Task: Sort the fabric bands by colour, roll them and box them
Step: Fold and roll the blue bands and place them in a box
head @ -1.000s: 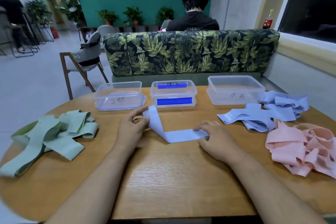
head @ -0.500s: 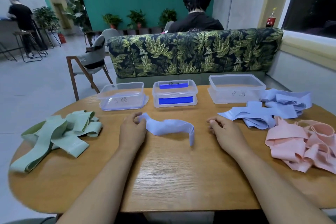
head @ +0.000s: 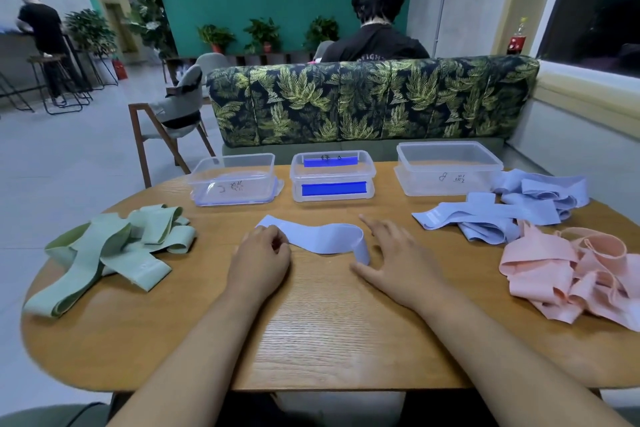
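Blue band (head: 322, 238), left hand (head: 263, 255) pinching 1 end, right hand (head: 394, 260) spread beside its curled edge

Matt cloth bands (head: 325, 239), grained wooden table (head: 329, 322), seemingly glossy clear-plastic boxes (head: 446, 170).

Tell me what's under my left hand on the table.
Your left hand pinches the pale blue band near one end; the band arches away toward the right hand. The part beneath the curled fingers is covered, so whether a roll has started cannot be seen.
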Motion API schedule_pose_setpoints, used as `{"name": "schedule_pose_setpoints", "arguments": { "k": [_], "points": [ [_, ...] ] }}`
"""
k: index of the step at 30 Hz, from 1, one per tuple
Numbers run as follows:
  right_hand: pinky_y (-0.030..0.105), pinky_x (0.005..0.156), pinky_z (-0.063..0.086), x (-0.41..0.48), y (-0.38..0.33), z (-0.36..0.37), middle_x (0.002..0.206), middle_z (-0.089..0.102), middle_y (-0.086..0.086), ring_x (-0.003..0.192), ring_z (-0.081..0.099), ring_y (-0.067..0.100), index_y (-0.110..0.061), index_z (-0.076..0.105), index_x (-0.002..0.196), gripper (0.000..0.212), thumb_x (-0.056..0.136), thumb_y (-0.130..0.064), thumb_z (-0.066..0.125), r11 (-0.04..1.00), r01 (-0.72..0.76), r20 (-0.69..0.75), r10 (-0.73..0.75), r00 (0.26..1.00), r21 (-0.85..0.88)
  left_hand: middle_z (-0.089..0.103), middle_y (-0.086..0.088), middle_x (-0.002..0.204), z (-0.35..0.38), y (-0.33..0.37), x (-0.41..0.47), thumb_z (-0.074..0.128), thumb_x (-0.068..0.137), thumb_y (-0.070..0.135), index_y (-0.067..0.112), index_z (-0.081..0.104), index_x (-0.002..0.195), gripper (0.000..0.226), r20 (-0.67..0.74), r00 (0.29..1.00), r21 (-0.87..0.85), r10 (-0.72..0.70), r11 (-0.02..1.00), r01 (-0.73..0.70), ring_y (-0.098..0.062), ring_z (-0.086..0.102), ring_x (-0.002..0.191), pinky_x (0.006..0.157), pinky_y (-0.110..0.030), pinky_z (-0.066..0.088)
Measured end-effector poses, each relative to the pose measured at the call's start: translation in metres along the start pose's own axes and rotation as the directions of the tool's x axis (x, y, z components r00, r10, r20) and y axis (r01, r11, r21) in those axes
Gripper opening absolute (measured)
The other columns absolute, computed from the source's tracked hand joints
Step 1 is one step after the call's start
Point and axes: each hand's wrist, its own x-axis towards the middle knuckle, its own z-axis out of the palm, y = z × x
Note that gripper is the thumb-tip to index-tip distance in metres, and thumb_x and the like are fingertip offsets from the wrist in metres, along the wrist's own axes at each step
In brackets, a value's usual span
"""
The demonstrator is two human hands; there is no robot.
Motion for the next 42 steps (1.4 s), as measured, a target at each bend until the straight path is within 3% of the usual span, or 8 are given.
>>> {"name": "schedule_pose_setpoints", "arguments": {
  "k": [4, 8, 14, 18, 22, 26, 31, 42],
  "points": [
    [0.041, 0.076, 0.054, 0.003, 0.003, 0.0, 0.092, 0.067, -0.004, 0.086, 0.064, 0.018, -0.048, 0.042, 0.148, 0.057, 0.097, -0.023, 0.05, 0.955, -0.145, -0.028, 0.158, 0.987, 0.258, 0.061, 0.013, 0.102, 0.003, 0.001, 0.002, 0.057, 0.092, 0.023, 0.031, 0.068, 0.096, 0.014, 0.016, 1.0, 0.005, 0.004, 1.0, -0.004, -0.016, 0.054, 0.109, 0.1, -0.043, 0.046],
    [0.031, 0.062, 0.049, 0.004, 0.017, -0.01, 0.08, 0.07, 0.004, 0.066, 0.067, 0.011, -0.046, 0.058, 0.128, 0.041, 0.098, -0.019, 0.047, 0.802, -0.296, 0.005, 0.344, 0.939, 0.519, 0.067, 0.011, 0.111, 0.004, 0.0, 0.003, 0.056, 0.094, 0.025, 0.03, 0.069, 0.107, 0.019, 0.04, 0.999, 0.009, 0.021, 1.0, -0.022, -0.017, 0.057, 0.111, 0.102, -0.041, 0.046],
    [0.039, 0.096, 0.049, -0.005, 0.025, 0.004, 0.116, 0.056, -0.009, 0.117, 0.05, 0.017, -0.037, 0.069, 0.108, 0.026, 0.1, -0.055, 0.051, 0.922, -0.36, -0.077, 0.373, 0.925, 0.139, 0.064, 0.011, 0.11, 0.006, 0.003, -0.001, 0.054, 0.096, 0.03, 0.029, 0.066, 0.107, 0.016, 0.05, 0.993, 0.087, 0.108, 0.99, -0.112, -0.018, 0.056, 0.109, 0.098, -0.04, 0.046],
    [0.038, 0.101, 0.046, -0.011, 0.03, 0.002, 0.12, 0.061, -0.015, 0.124, 0.048, 0.016, -0.033, 0.067, 0.119, 0.025, 0.101, -0.042, 0.052, 0.947, -0.308, -0.061, 0.314, 0.948, 0.085, 0.062, 0.015, 0.112, 0.008, 0.014, -0.008, 0.052, 0.101, 0.04, 0.032, 0.065, 0.114, 0.019, 0.15, 0.953, 0.118, 0.263, 0.952, -0.282, -0.015, 0.054, 0.109, 0.095, -0.039, 0.046],
    [0.031, 0.07, 0.05, -0.025, 0.017, -0.01, 0.081, 0.068, -0.015, 0.082, 0.062, 0.006, -0.04, 0.07, 0.098, 0.012, 0.099, -0.04, 0.058, 0.939, -0.23, 0.003, 0.237, 0.971, 0.255, 0.062, 0.015, 0.123, 0.009, 0.018, -0.01, 0.049, 0.104, 0.043, 0.034, 0.062, 0.127, 0.028, 0.196, 0.94, 0.134, 0.28, 0.942, -0.308, -0.016, 0.053, 0.114, 0.099, -0.039, 0.044],
    [0.031, 0.073, 0.051, -0.042, -0.001, -0.019, 0.079, 0.073, -0.015, 0.07, 0.061, 0.009, -0.039, 0.076, 0.095, 0.011, 0.096, -0.032, 0.067, 0.928, -0.076, 0.199, 0.002, 0.98, 0.365, 0.063, 0.015, 0.131, 0.008, 0.017, -0.01, 0.049, 0.104, 0.042, 0.033, 0.06, 0.133, 0.032, 0.21, 0.941, 0.132, 0.267, 0.946, -0.298, -0.016, 0.052, 0.123, 0.104, -0.039, 0.043],
    [0.017, 0.07, 0.045, -0.052, -0.008, -0.024, 0.081, 0.078, -0.014, 0.07, 0.059, 0.004, -0.032, 0.079, 0.099, 0.014, 0.096, -0.022, 0.07, 0.878, -0.027, 0.281, -0.124, 0.952, 0.478, 0.054, 0.02, 0.15, 0.006, 0.019, -0.008, 0.047, 0.106, 0.04, 0.037, 0.051, 0.149, 0.043, 0.288, 0.911, 0.117, 0.296, 0.933, -0.34, -0.011, 0.042, 0.14, 0.117, -0.035, 0.033],
    [0.026, 0.082, 0.054, -0.064, -0.009, -0.026, 0.089, 0.079, -0.013, 0.087, 0.072, 0.011, -0.032, 0.081, 0.099, 0.012, 0.093, -0.022, 0.078, 0.852, 0.008, 0.259, -0.168, 0.951, 0.523, 0.046, 0.018, 0.159, -0.001, 0.024, -0.031, 0.043, 0.109, 0.046, 0.035, 0.047, 0.154, 0.047, 0.304, 0.9, 0.122, 0.313, 0.924, -0.363, -0.009, 0.037, 0.147, 0.121, -0.031, 0.024]
  ]
}}
